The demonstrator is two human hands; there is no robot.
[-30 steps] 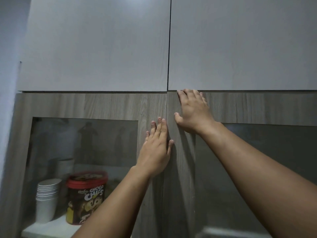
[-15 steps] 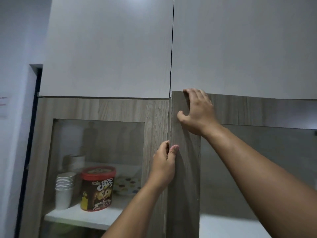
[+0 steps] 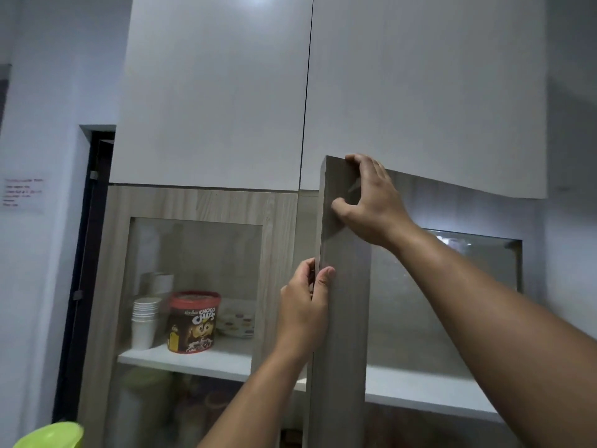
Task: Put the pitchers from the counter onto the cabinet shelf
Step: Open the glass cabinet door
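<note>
The wood-framed glass cabinet has two doors. The right door [image 3: 342, 334] is swung partly outward, its left edge toward me. My right hand [image 3: 368, 202] grips the door's top corner, fingers hooked over the upper edge. My left hand [image 3: 303, 305] pinches the same door's left edge lower down, thumb on the front face. Behind the glass a white shelf [image 3: 420, 392] shows. A lime-green lid [image 3: 51, 434], perhaps of a pitcher, pokes into the bottom left corner.
The left door [image 3: 193, 205] stays closed; behind its glass stand a Choco Chips tub [image 3: 193, 321], stacked paper cups [image 3: 144, 321] and a dotted plate [image 3: 237, 321]. White upper cabinet doors [image 3: 213, 92] hang above. A dark doorway [image 3: 93, 253] lies left.
The right door has swung open toward me. My left hand went from lying flat on the frame to pinching the door's edge; my right hand curled over its top corner. The view has pulled back.
</note>
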